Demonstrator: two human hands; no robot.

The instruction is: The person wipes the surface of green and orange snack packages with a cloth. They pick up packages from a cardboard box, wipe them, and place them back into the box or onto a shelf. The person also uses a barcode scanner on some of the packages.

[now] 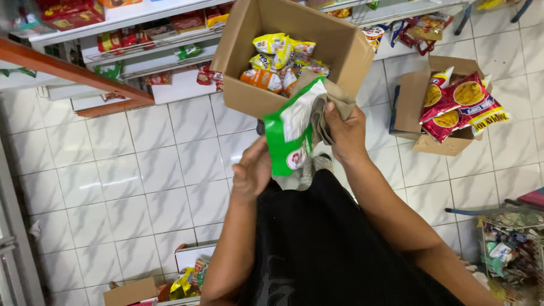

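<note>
Green and white, the crinkly plastic snack packet [290,136] is being pinched by the left hand [252,170] below the open brown cardboard box [249,99], whose flap is being clamped by the right hand [345,133], best kept steady.

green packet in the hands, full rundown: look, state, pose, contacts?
The green packet is a glossy plastic snack bag, bright green with a large white panel and a small round red-and-white emblem near its lower end. It looks sealed and slightly crinkled. It is held tilted, its long axis running from upper right to lower left, just in front of the open cardboard box. The left hand grips its lower edge; the right hand, which holds the box flap, touches its upper right side.
</note>
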